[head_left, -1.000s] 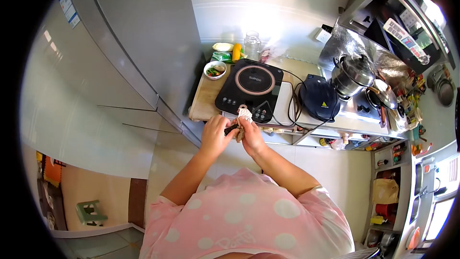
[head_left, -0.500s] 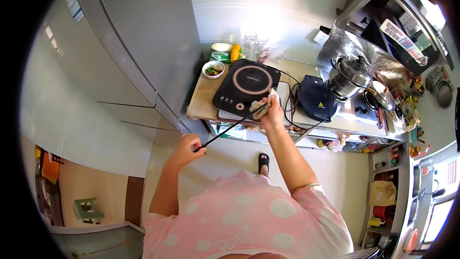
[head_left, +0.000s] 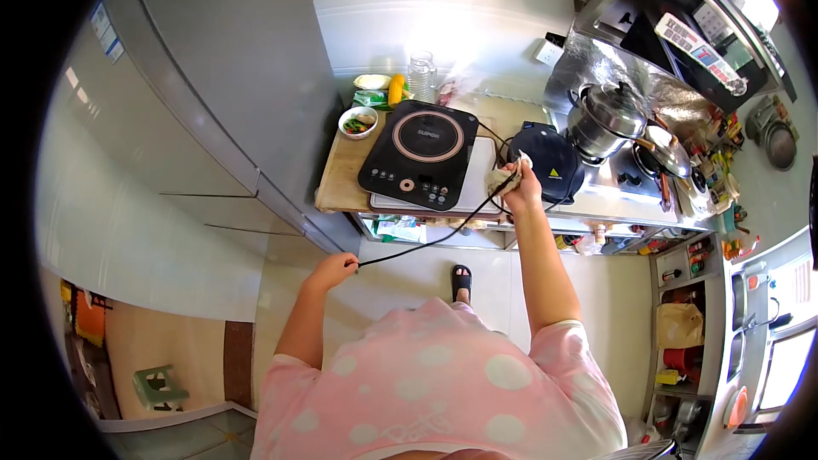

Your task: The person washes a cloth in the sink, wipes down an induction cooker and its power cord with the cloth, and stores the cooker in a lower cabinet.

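A black power cord (head_left: 426, 245) stretches between my two hands, sagging slightly. My left hand (head_left: 337, 269) pinches one end of it, low in front of the counter. In my right hand (head_left: 524, 189) a pale cloth (head_left: 503, 177) is wrapped around the cord, beside the round dark-blue appliance (head_left: 550, 162). The black induction cooker (head_left: 426, 138) lies to the left of that hand, on a white board (head_left: 483, 179). More cord loops behind my right hand toward the cooker.
A bowl of cut vegetables (head_left: 358, 123), a yellow vegetable (head_left: 396, 89) and a glass jar (head_left: 421, 77) stand behind the cooker. On the right are a steel pot (head_left: 607, 119) and a lidded pan (head_left: 667, 153). The grey fridge (head_left: 247, 60) borders the left.
My right hand has slid the cloth along the cord, away from my left hand and to the right. The stretch of cord between the hands is longer.
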{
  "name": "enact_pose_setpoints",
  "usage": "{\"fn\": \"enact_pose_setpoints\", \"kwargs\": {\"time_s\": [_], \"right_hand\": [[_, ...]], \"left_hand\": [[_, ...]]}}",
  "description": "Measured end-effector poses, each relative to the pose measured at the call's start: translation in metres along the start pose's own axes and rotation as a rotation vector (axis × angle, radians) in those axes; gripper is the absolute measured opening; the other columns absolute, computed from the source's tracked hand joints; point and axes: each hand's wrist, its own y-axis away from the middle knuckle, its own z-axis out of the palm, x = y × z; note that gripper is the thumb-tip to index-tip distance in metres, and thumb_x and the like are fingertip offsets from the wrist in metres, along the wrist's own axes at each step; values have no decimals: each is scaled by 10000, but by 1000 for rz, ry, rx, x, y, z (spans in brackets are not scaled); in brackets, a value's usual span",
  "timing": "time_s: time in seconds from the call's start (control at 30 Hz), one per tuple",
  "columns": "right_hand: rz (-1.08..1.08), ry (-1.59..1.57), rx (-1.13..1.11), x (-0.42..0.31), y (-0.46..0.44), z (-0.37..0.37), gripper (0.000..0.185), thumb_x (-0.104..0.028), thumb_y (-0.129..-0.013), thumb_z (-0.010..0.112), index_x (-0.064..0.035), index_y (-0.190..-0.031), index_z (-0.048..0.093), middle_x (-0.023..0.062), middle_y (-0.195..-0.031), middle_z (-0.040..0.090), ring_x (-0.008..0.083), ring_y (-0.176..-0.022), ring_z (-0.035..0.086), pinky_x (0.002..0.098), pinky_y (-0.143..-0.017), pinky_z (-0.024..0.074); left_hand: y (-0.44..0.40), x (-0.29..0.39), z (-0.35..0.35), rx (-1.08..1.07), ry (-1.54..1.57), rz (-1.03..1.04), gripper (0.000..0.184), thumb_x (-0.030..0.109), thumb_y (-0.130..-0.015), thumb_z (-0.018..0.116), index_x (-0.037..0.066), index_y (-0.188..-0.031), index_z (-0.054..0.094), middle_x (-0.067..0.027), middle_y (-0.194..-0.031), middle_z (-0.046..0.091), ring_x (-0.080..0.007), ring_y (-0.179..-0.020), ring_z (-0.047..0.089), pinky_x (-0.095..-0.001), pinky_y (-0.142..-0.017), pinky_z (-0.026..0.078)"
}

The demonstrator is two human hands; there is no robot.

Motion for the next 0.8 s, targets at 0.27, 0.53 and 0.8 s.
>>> {"fn": "enact_pose_setpoints", "kwargs": {"time_s": [0.27, 0.53, 0.8], "right_hand": [[154, -46, 11, 18, 16, 4, 248, -308, -986, 446, -73, -924, 498, 73, -793, 543, 226, -769, 545, 400, -782, 484], [364, 211, -95, 29, -2, -1, 265, -324, -967, 495, -62, -971, 539, 75, -844, 569, 219, -805, 570, 382, -750, 499], [287, 145, -6, -31, -76, 8, 226, -265, -991, 423, -79, -915, 527, 62, -730, 553, 216, -652, 537, 367, -663, 475]], "left_hand": [[-88, -11, 69, -281, -247, 172, 391, 219, -848, 659, 43, -1190, 588, -113, -1157, 624, -201, -1069, 587, -301, -891, 463], [-143, 241, 96, -433, 888, 90, 560, 534, -991, 285, 71, -1183, 536, -73, -1085, 614, -194, -1056, 567, -343, -991, 392], [-189, 295, 87, -182, 799, 161, 373, 352, -1003, 417, 40, -884, 583, 60, -598, 373, -49, -535, 317, -228, -509, 280]]}}
